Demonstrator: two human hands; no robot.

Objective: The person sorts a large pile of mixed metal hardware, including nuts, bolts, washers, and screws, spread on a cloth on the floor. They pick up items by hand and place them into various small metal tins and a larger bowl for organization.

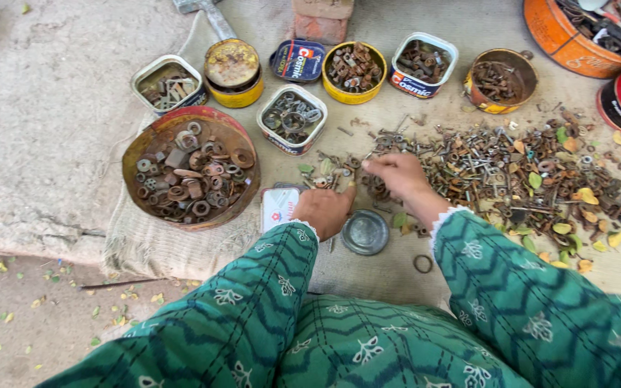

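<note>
My right hand (399, 177) reaches forward with fingertips pinched on small rusty pieces at the left edge of a wide pile of screws, nuts and leaves (512, 172). My left hand (325, 210) rests on the ground in a loose fist beside a small flat tin (277, 207), with little parts just ahead of it; whether it holds anything is hidden. A round grey lid (365, 232) lies between my hands. Both arms wear green patterned sleeves.
A big rusty bowl of washers (190, 167) sits left on burlap. Several tins of sorted hardware (292, 118) line the back, with a yellow can (354, 72) and orange tubs (571, 39) at right. A loose ring (422, 264) lies near my right sleeve.
</note>
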